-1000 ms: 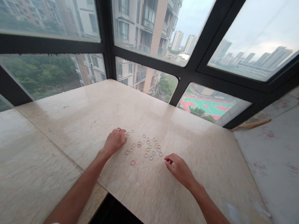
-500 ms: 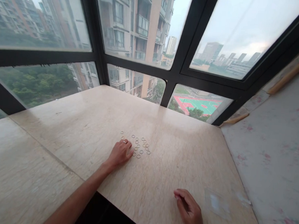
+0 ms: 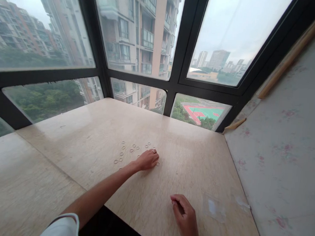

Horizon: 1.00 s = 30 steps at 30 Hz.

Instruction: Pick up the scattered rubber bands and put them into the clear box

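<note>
Several thin metal rings (image 3: 121, 154) lie scattered on the pale marble-patterned ledge (image 3: 97, 128). My left hand (image 3: 148, 159) rests palm down over the right part of the rings, with its fingers bent, partly hiding some of them; a ring is worn on one finger. Whether anything is under its fingertips cannot be seen. Nearer to me and to the right, my right hand (image 3: 184, 213) is curled with thumb and forefinger together; what it pinches, if anything, is too small to make out.
A clear plastic bag (image 3: 213, 207) with a white label lies right of my right hand. Dark window frames (image 3: 138, 79) border the ledge's far side, and a flowered wall (image 3: 285, 148) rises at the right. The ledge's front edge drops to a dark area.
My left hand has moved right across the rings, uncovering those at the left, which are now spread wider. My right hand keeps its curled pose. The camera view has shifted slightly.
</note>
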Motion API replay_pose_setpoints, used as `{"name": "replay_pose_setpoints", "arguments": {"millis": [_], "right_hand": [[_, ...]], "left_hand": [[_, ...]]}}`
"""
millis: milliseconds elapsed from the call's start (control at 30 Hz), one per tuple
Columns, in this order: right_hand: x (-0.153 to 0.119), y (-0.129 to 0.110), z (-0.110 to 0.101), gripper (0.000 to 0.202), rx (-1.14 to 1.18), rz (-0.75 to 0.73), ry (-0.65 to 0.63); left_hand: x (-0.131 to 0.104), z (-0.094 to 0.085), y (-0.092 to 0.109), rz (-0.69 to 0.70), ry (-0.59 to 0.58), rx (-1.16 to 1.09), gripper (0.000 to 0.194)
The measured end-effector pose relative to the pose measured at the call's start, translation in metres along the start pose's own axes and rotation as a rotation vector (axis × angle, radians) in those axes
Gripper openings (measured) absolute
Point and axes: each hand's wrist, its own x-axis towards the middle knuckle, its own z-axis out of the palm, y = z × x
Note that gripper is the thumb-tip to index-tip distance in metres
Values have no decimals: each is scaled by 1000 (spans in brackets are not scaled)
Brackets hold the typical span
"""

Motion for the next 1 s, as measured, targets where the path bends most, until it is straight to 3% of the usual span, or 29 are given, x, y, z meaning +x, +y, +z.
{"name": "replay_pose_setpoints", "arguments": {"millis": [133, 367, 567, 767, 933, 1000], "right_hand": [[-1, -1, -1, 22, 14, -1, -28], [-2, 2, -2, 22, 18, -8, -48], [-3, 6, 0, 21, 22, 2, -51], [-4, 9, 0, 21, 6, 0, -49], [-3, 9, -1, 21, -16, -25, -42], [-3, 8, -2, 21, -22, -24, -41]], "left_hand": [[-33, -10, -24, -7, -58, 1, 18], [-82, -31, -104, -525, 9, 125, 23], [-110, -43, -132, -779, 62, 122, 30], [-137, -39, -126, -821, 18, 88, 26], [-138, -27, -81, -604, -10, -2, 21], [-133, -23, -58, -436, -27, -74, 23]]}}
